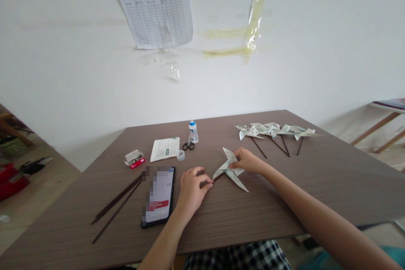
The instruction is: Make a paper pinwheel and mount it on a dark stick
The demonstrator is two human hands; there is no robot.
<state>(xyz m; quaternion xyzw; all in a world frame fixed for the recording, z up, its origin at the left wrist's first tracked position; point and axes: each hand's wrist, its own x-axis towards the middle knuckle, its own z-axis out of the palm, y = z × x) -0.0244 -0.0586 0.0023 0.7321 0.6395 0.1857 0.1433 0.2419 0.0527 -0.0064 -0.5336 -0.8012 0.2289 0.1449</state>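
A folded paper pinwheel [234, 178] lies just above the table in front of me, its pointed blades spread out. A dark thin stick [219, 177] runs from under it to the left. The end of that stick is pinched between thumb and fingers of my left hand [193, 187]. My right hand [246, 160] comes in from the right, its fingers closed on an upper blade of the pinwheel. Several finished-looking pinwheels [272, 128] on dark sticks lie in a row at the back right.
Left of my hands lies a phone [160, 196], with loose dark sticks [118, 198] beside it. Farther back are a small red-and-white box [136, 159], folded paper [164, 148], a tape roll [180, 155], scissors [188, 145] and a glue bottle [193, 132]. A wall stands behind the table [316, 190].
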